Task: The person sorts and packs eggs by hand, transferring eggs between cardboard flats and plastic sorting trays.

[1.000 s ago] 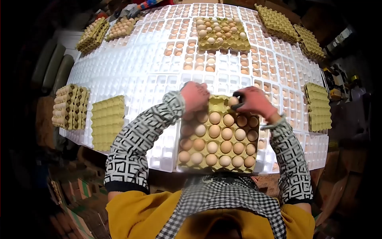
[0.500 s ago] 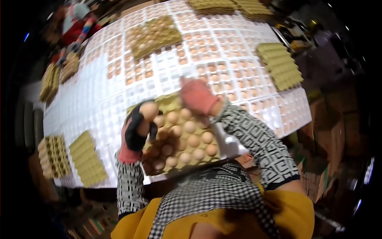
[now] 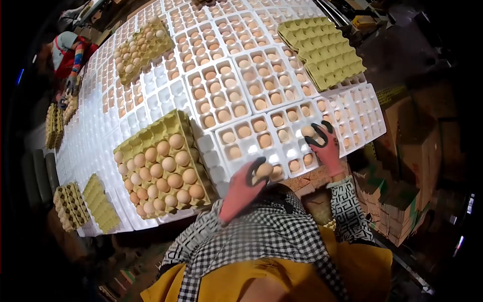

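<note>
My left hand (image 3: 245,187), in a pink and black glove, holds a brown egg (image 3: 264,170) over the near edge of a white tray (image 3: 274,110). To its right, my right hand (image 3: 323,146) has its fingers around a pale egg (image 3: 308,131) above the compartments of the same group of white trays. Both hands hang over cells that are partly filled with eggs. Left of my left hand, a yellow-green pulp tray (image 3: 193,156) full of eggs except along its far row rests on the white trays.
Another pulp tray with eggs (image 3: 123,75) lies farther off. Stacked pulp trays (image 3: 322,53) stand at the back right, more (image 3: 100,204) at the left. A co-worker (image 3: 68,53) handles eggs at the far left. Cardboard boxes (image 3: 402,156) stand at the right.
The view has swung to the right side of the table. My hands have left the pulp tray and moved right over the white trays, with eggs in them.
</note>
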`<state>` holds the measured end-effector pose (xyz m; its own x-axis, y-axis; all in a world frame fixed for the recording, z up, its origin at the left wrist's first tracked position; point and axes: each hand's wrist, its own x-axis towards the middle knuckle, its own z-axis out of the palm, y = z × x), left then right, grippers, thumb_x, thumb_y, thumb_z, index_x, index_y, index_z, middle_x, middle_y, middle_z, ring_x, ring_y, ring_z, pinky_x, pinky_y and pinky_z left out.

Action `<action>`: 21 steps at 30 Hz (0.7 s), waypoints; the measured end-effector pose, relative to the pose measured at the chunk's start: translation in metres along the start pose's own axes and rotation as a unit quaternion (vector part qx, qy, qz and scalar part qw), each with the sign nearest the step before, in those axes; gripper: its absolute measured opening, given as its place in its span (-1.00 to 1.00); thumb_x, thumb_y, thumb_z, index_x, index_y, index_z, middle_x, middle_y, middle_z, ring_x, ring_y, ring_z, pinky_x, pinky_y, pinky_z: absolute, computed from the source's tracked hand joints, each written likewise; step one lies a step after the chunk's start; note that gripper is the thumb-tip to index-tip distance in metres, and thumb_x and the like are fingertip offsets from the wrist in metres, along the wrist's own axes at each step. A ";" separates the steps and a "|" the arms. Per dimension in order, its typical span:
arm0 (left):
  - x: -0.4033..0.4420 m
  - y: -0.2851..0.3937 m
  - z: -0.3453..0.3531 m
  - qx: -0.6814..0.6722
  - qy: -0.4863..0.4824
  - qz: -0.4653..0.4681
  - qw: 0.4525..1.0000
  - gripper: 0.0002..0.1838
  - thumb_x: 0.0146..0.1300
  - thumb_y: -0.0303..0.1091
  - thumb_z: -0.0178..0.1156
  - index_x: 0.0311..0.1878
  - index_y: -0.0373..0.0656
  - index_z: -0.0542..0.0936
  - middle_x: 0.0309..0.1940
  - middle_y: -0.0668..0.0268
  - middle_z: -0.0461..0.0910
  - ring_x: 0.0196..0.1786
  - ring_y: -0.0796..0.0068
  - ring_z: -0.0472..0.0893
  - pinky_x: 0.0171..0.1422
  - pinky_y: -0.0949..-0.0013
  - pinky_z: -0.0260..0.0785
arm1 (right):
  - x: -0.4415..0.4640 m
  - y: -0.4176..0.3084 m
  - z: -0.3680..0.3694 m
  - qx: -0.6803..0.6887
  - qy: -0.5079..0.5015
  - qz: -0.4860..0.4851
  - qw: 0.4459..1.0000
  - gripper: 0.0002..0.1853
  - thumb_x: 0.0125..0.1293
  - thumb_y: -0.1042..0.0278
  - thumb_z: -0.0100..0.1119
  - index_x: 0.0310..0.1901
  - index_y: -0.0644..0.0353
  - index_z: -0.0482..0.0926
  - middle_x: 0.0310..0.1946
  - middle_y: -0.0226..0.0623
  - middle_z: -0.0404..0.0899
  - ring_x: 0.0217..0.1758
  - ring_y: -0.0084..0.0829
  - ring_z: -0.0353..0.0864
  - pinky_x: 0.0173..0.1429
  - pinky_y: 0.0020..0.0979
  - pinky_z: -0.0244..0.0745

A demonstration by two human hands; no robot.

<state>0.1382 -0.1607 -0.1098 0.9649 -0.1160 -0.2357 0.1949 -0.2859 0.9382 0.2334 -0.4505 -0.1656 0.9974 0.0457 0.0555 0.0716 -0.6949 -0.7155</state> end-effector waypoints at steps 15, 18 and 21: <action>0.053 -0.031 0.083 0.161 0.018 0.166 0.973 -0.32 0.12 -0.28 0.33 0.34 -0.17 0.38 0.29 0.02 0.38 0.21 -0.04 0.51 0.28 0.09 0.41 | -0.011 0.053 0.007 0.010 -0.007 -0.108 0.994 -0.52 0.15 0.58 0.24 0.16 0.19 0.52 0.23 -0.13 0.44 0.31 -0.10 0.42 0.38 -0.19 0.34; 0.054 -0.075 0.081 0.207 0.010 0.229 0.951 -0.35 0.13 -0.34 0.27 0.33 -0.25 0.39 0.32 -0.05 0.34 0.38 -0.24 0.28 0.54 -0.18 0.02 | -0.017 0.043 0.008 -0.101 0.034 -0.106 0.989 -0.54 0.13 0.43 0.29 0.12 0.16 0.54 0.24 -0.10 0.43 0.38 -0.01 0.31 0.43 -0.03 0.23; 0.059 -0.075 0.070 0.284 0.057 0.224 0.930 -0.36 0.13 -0.27 0.21 0.32 -0.22 0.40 0.31 -0.05 0.35 0.45 -0.18 0.19 0.56 -0.24 -0.10 | -0.017 0.026 0.008 -0.008 0.058 -0.102 0.993 -0.47 0.07 0.57 0.30 0.16 0.22 0.54 0.23 -0.07 0.44 0.37 -0.06 0.33 0.38 -0.08 0.31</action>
<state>0.1678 -0.2127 -0.2116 0.9453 -0.2525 0.2064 -0.3256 -0.6939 0.6423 0.2185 -0.4638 -0.1909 0.9544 0.1046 0.2795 0.2719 -0.6909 -0.6699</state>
